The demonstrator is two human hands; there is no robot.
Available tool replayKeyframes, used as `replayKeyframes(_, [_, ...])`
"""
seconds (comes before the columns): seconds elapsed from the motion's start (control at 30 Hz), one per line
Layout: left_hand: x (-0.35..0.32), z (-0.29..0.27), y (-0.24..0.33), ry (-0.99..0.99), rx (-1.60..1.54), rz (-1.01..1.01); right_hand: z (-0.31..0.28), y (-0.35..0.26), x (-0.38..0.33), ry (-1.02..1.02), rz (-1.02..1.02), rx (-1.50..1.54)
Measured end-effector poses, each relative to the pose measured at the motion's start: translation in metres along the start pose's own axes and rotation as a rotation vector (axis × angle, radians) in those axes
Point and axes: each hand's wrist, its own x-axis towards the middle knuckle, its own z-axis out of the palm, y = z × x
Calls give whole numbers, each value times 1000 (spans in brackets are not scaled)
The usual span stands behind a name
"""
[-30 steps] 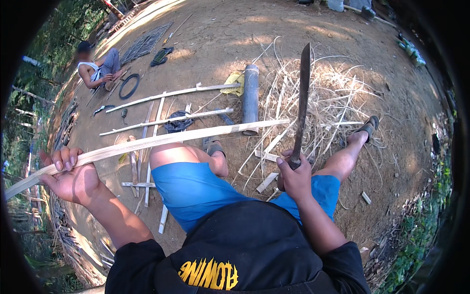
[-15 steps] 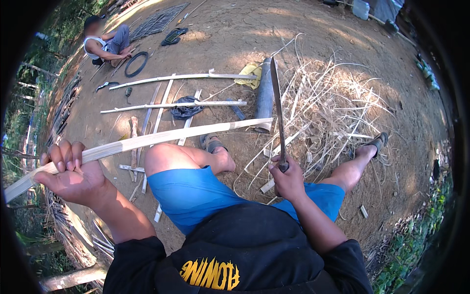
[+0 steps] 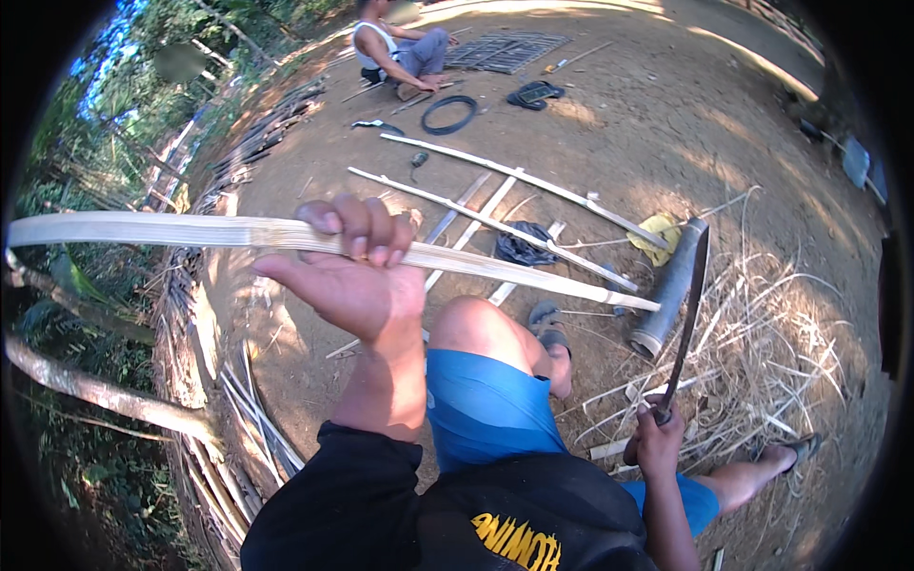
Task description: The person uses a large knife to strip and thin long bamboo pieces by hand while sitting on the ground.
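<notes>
A long pale bamboo strip (image 3: 505, 271) runs across the view, from the left rim to the dark tube. My left hand (image 3: 367, 281) is closed round it, palm up, fingers curled over its edge and thumb pointing left. The strip's right tip appears in front of the dark grey tube (image 3: 671, 285), which lies on the ground; whether they touch I cannot tell. In my right hand (image 3: 659, 443), the handle of a machete (image 3: 687, 324) is gripped near my right thigh. Its long dark blade points up, just right of the tube and apart from the strip.
Pale shavings (image 3: 752, 352) lie heaped at right, by my foot. Notched poles (image 3: 495, 217), a black plastic bag (image 3: 526, 246) and a yellow cloth-like piece (image 3: 657, 236) lie ahead. Farther off, a person (image 3: 405, 52) sits near a black coil (image 3: 449, 114). Logs and plants border the left.
The view has swung left, so the ground things appear farther right. More of the strip now shows to the left of my left hand. My right hand keeps the machete upright.
</notes>
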Motion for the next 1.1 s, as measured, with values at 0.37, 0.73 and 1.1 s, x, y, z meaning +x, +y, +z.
replayKeyframes(0.37, [-14, -3, -12, 75, 1, -17, 3, -3, -5, -17, 14, -69])
replayKeyframes(0.73, [-18, 3, -9, 27, -46, -23, 5, 3, -8, -13, 22, -127])
replayKeyframes(1.1, [-43, -39, -32, -148, 44, -16, -2, 38, 14, -118, 83, -427])
